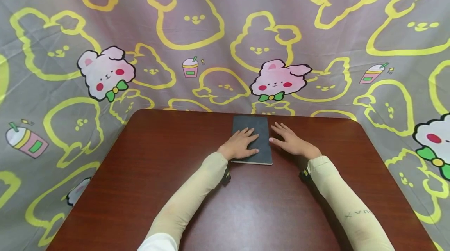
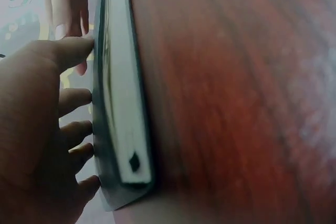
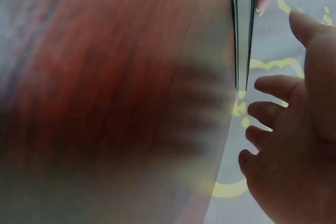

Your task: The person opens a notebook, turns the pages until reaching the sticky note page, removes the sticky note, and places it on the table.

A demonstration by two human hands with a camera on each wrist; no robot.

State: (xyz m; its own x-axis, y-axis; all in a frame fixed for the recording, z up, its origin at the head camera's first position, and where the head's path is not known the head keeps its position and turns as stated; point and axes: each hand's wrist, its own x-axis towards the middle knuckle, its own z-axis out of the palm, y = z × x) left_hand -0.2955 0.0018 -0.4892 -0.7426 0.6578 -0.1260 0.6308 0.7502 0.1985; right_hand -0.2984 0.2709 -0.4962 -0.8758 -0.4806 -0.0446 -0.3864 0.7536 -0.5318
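A dark, closed notebook (image 1: 251,156) lies flat near the far edge of the table. My left hand (image 1: 240,143) rests on its cover with the fingers spread. In the left wrist view the fingertips of the left hand (image 2: 39,114) touch the dark cover, and the pale page edges (image 2: 126,93) face the camera. Just right of the notebook, my right hand (image 1: 290,141) hovers with fingers extended, holding nothing. A gap separates the right hand (image 3: 294,114) from the notebook (image 3: 242,24) in the right wrist view, where its shadow falls on the table.
The reddish-brown wooden table (image 1: 158,141) has rounded far corners. A grey curtain (image 1: 218,5) printed with yellow outlines and bunny faces hangs behind it and at both sides. Dark wrist straps (image 1: 305,173) show below the sleeves.
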